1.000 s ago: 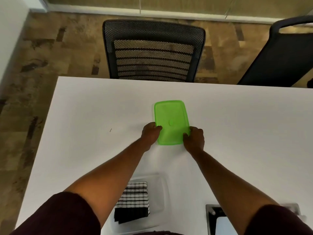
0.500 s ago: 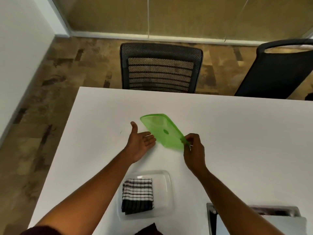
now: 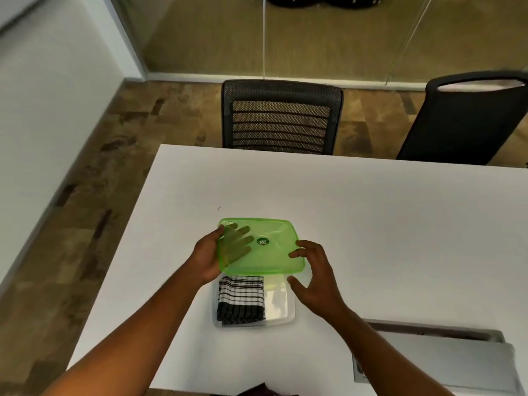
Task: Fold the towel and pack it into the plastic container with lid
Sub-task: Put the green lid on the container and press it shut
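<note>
Lid (image 3: 264,247), translucent green, hangs in the air over the far half of the clear plastic container (image 3: 281,305), which sits on the white tabletop (image 3: 385,224) close to the person. The left hand (image 3: 213,254) carries it from beneath: the fingers show through the green plastic, spread flat under the left end, with the thumb at the rim, so this grip is clamped on the lid. That flat support probably keeps the thin sheet level for seating. The right hand (image 3: 314,277) sits at the lid's right edge with fingers apart, fingertips at or just beside the rim; whether it truly grasps is unclear, and it looks more like a guide for lining up the corner.

The towel (image 3: 240,301), black-and-white checked and already folded, lies inside the container against its left side, leaving the right part bare. Folding and packing appear done; closing remains.

Half a second ago the lid was tilted steeply, pinched at one corner by the right hand, well beyond the container, while the left hand was open and empty beside it. Now it is turned roughly level, has come nearer, and overlaps the container's far edge, its weight passed to the left hand.
</note>
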